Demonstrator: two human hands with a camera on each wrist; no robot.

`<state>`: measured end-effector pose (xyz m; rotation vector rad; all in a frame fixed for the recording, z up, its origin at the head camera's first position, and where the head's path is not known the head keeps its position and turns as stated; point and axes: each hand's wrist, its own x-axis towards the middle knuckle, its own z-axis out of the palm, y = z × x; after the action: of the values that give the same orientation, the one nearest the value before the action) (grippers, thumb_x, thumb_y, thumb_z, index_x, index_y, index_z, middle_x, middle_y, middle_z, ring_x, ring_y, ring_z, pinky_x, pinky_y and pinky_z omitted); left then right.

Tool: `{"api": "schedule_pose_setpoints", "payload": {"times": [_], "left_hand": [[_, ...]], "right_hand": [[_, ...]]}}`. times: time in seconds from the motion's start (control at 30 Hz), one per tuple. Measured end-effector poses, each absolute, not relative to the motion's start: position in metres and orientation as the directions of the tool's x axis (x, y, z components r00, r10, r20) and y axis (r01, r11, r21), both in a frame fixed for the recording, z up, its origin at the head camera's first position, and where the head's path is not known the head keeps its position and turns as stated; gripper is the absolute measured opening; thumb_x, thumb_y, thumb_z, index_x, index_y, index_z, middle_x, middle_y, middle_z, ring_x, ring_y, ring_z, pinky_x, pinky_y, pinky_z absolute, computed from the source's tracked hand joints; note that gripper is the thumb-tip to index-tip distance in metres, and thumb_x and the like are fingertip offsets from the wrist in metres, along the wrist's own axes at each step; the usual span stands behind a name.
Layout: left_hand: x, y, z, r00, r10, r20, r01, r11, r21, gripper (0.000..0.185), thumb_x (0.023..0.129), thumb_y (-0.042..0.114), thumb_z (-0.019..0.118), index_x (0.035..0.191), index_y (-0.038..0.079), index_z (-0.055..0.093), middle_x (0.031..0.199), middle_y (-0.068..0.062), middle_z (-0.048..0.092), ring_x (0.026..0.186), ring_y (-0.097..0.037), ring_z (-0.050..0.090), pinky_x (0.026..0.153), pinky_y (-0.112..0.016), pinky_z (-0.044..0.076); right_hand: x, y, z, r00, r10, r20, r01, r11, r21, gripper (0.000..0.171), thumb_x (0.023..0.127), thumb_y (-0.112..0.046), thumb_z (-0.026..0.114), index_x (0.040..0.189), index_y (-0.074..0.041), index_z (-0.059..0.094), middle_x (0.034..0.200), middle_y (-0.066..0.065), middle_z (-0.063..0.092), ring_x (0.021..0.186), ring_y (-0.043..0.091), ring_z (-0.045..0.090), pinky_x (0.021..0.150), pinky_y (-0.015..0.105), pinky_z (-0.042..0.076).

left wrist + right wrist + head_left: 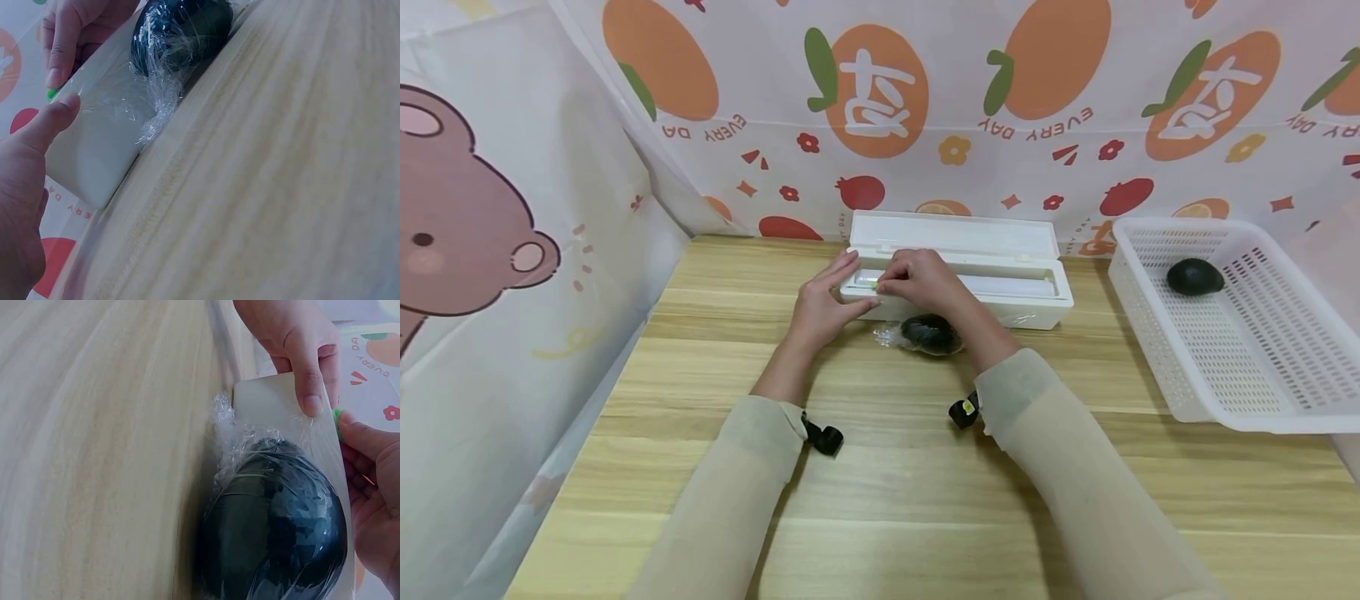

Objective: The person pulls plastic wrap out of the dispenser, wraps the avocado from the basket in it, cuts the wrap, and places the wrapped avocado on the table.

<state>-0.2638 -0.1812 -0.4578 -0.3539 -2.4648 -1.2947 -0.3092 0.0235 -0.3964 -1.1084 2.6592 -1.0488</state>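
A white cling film dispenser (pixel 1000 287) lies open at the back of the wooden table (pixel 880 500), its lid tipped back. My left hand (pixel 838 292) grips its left end, with the thumb (pixel 310 387) pressed on the front wall (pixel 94 156). My right hand (pixel 887 285) pinches the small green slider (pixel 337 416) on the box's rim. A dark avocado (pixel 931 333) wrapped in clear film lies on the table against the box front, under my right wrist. The wrist views show it close up, the avocado (pixel 281 531) with a twisted tail of film (pixel 153 119) toward the left end.
A white perforated basket (pixel 1225 350) stands at the right and holds one bare dark avocado (pixel 1193 276). Printed cloth screens (pixel 512 250) close off the left and back of the table. Bare wood lies between me and the box.
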Motion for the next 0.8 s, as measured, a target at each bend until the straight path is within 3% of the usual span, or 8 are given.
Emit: {"api": "schedule_pose_setpoints", "payload": {"times": [0.4,0.8], "left_hand": [[-0.2637,-0.1801,-0.4572,-0.922,0.054,0.384,0.350,0.539,0.766,0.072,0.076,0.030,0.086,0.138,0.011,0.056,0.149,0.008,0.047,0.141,-0.006,0.037,0.114,-0.030,0.035],[-0.2654,-0.1805,-0.4570,-0.918,0.054,0.393,0.359,0.536,0.764,0.072,0.075,0.029,0.086,0.137,0.010,0.057,0.148,0.008,0.048,0.140,-0.003,0.038,0.113,-0.029,0.036]], "right_hand": [[-0.3087,0.0235,-0.3981,-0.747,-0.640,0.180,-0.587,0.508,-0.630,0.016,0.090,-0.023,0.073,0.097,-0.010,0.079,0.093,0.003,0.071,0.081,0.015,0.059,0.071,0.026,0.047],[-0.3070,0.0177,-0.3962,-0.695,-0.675,0.249,-0.670,0.480,-0.566,0.016,0.090,-0.022,0.074,0.093,-0.007,0.080,0.090,0.005,0.071,0.078,0.015,0.059,0.068,0.025,0.046]]}}
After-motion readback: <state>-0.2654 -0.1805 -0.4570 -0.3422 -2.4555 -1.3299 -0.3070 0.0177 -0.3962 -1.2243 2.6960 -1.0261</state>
